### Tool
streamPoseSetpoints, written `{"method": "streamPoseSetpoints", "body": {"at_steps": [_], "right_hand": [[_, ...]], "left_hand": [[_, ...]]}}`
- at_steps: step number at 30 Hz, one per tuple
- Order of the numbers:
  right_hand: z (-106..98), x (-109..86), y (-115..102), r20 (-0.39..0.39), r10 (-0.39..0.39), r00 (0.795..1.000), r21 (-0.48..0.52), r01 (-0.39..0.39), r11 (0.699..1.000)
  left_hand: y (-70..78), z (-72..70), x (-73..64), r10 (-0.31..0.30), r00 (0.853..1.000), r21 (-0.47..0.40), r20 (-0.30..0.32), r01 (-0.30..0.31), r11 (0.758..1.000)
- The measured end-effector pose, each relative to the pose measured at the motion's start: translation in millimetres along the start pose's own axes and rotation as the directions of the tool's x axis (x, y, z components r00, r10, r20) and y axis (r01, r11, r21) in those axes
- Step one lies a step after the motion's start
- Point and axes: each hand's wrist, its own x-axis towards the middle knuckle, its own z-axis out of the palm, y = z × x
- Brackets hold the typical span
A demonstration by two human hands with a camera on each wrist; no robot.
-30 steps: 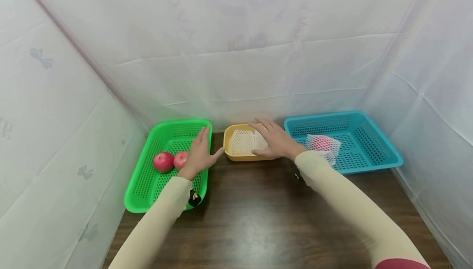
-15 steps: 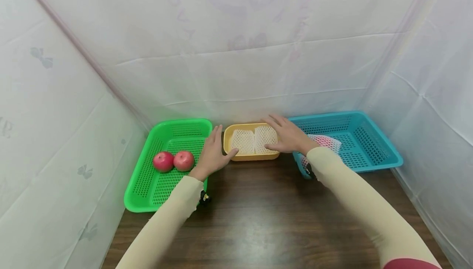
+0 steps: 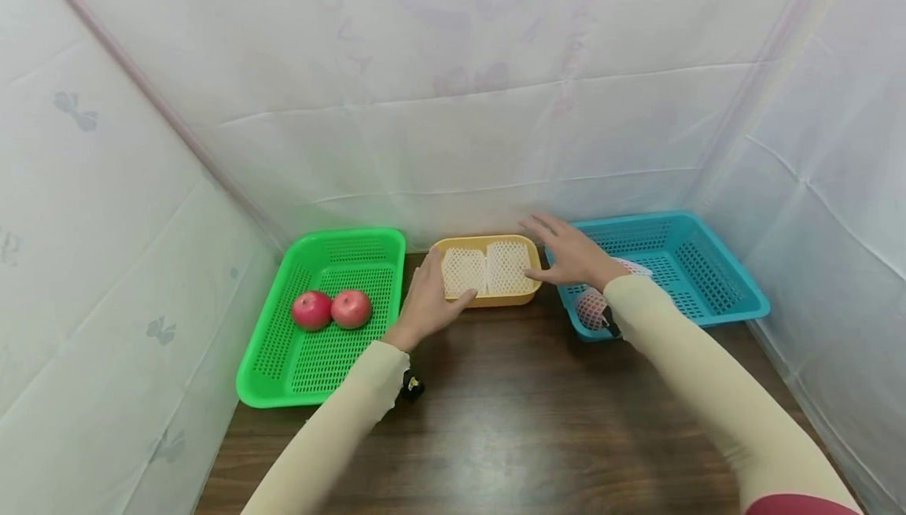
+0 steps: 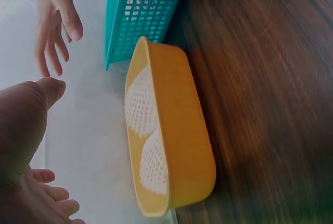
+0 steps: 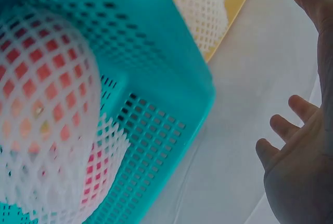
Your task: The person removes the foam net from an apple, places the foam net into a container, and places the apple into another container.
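Pale printed sheeting (image 3: pixel 453 145) closes off the far, left and right sides of a dark wood-grain tabletop (image 3: pixel 481 436). To the left, as I look on, lies a green basket (image 3: pixel 333 366) with perforated floor and sides; to the right stands a blue basket (image 3: pixel 715 283) of similar make. Between the two, close to the far sheeting, sits a yellow tray (image 3: pixel 502 300), smaller and plain-walled. The person's left hand (image 3: pixel 428 301) is held in the air above the near left part of the tray, fingers extended, thumb spread away, gripping nothing. The right hand (image 3: pixel 575 255) is raised between the tray and the blue basket, its fingers likewise straight, slightly parted and free of any grip; the left wrist view shows it apart from both. In the blue basket, a near netted fruit (image 5: pixel 47 94) lies by the near left corner, and a far netted fruit (image 5: pixel 101 172) lies beyond it, largely covered by the right wrist in the head view. In the green basket, a red apple (image 3: pixel 311 310) touches a paler pink apple (image 3: pixel 351 309) on its right. Within the tray, a left foam net (image 3: pixel 463 271) and a right foam net (image 3: pixel 507 267), both white, lie just beside each other.
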Motion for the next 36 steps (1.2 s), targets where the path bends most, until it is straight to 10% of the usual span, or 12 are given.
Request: {"method": "streamPoseSetpoints", "body": {"at_steps": [36], "right_hand": [[-12.7,-22.1,55.1,0.226,0.232,0.946,0.022,-0.243,0.970]], "left_hand": [[63.4,69.0,-2.0,0.058,0.996,-0.088,0.072,-0.051,0.995]]}}
